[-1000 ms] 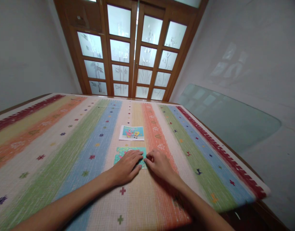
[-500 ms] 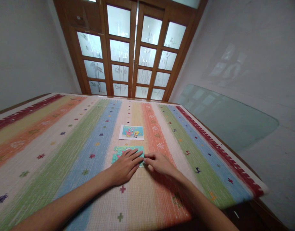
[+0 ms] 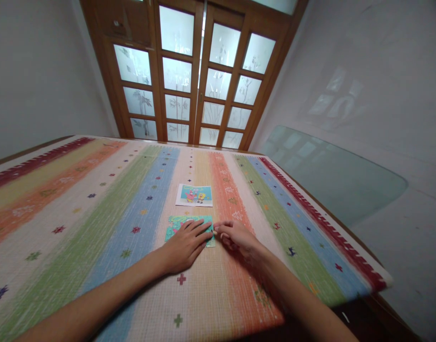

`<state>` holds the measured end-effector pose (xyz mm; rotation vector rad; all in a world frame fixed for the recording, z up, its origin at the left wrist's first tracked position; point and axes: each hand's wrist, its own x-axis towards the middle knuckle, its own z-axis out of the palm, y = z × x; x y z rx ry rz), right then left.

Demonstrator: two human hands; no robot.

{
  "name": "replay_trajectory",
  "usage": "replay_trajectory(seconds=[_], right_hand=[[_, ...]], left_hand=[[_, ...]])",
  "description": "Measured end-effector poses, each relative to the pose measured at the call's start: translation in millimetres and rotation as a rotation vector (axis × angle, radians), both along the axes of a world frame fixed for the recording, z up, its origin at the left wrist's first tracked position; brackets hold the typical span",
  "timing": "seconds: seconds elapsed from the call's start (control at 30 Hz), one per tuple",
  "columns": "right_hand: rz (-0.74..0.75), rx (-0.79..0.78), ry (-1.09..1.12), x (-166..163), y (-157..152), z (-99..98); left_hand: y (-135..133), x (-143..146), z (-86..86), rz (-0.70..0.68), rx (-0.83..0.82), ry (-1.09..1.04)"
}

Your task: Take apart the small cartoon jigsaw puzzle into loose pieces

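A small jigsaw puzzle [image 3: 172,223], mostly teal with pink parts, lies on the striped tablecloth in front of me. Flat across its middle and right side rests my left hand [image 3: 189,243], fingers spread, covering much of the picture. My right hand [image 3: 235,235] is at the puzzle's right edge, thumb and forefinger pinched on a small yellowish puzzle piece [image 3: 215,232]. Whether that piece is joined to the rest, I cannot tell. Just beyond the puzzle lies a printed picture card [image 3: 195,195] with pink and yellow cartoon figures on a blue ground.
The striped cloth [image 3: 107,237] covers a large table whose near right edge drops off below my right forearm. A glass sheet [image 3: 335,175] leans by the right wall. Wooden doors [image 3: 196,95] with frosted panes stand behind the table.
My right hand has shifted slightly and its fingers have curled in more beside the puzzle's right edge. My left hand stays flat on the puzzle.
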<state>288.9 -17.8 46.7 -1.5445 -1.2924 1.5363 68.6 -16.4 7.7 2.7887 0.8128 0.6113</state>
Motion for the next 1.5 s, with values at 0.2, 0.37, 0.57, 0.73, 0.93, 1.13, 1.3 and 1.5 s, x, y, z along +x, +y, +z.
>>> replay_trajectory(seconds=[0.2,0.37,0.57,0.73,0.93,1.13,1.3,1.5], right_hand=[[0.001,0.126,-0.109,-4.3,9.4,-6.8],[-0.014,0.221,-0.136,-4.6,15.3,-14.8],[0.033,0.253,-0.134,1.2,18.2,-19.8],[0.161,0.519,-0.328,8.0,13.8,-20.7],[0.344,0.892,-0.645,13.4,10.6,-18.3],[0.389,1.007,-0.718,17.8,12.2,-22.6],[0.498,1.116,-0.814,20.3,13.4,-25.3],[0.563,1.285,-0.891,28.8,22.7,-28.3]], left_hand=[[-0.1,0.9,-0.9,0.011,0.005,-0.013],[-0.8,2.2,2.5,0.004,0.022,0.019],[-0.4,1.0,3.4,-0.013,0.022,0.009],[-0.7,1.7,4.9,-0.011,0.020,0.004],[-2.3,3.1,8.3,0.005,0.015,0.003],[-2.3,2.8,8.3,0.003,0.004,-0.001],[-2.7,2.6,7.8,0.015,0.023,0.048],[-2.5,2.1,6.1,0.007,0.018,0.052]])
